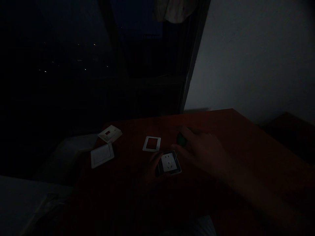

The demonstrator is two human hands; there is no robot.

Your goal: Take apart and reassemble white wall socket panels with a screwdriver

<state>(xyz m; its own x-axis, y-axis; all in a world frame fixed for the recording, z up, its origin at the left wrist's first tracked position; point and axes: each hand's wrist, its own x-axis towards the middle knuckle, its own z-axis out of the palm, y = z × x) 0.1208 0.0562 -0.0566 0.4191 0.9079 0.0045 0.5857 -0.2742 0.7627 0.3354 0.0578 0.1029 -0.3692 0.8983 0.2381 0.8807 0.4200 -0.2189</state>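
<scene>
A wall socket (169, 162) with a white face and a dark surround lies on the reddish table. My left hand (153, 170) grips it at its left side, thumb and fingers on opposite edges. In my right hand (203, 149) is a screwdriver (181, 139) with a green handle, held between thumb and fingers. Its short metal shaft slants down to the socket's upper right edge; the dark hides whether the tip sits in a screw. Beyond the socket, a white square frame (145, 144) lies flat on the table.
At the table's left edge lie a white plate (102, 155) and, behind it, a pale box-like piece (112, 133) with a small dark opening. The wooden table (221, 123) meets a pale wall (248, 62) at the right. A dark window (73, 65) stands behind. The room is very dim.
</scene>
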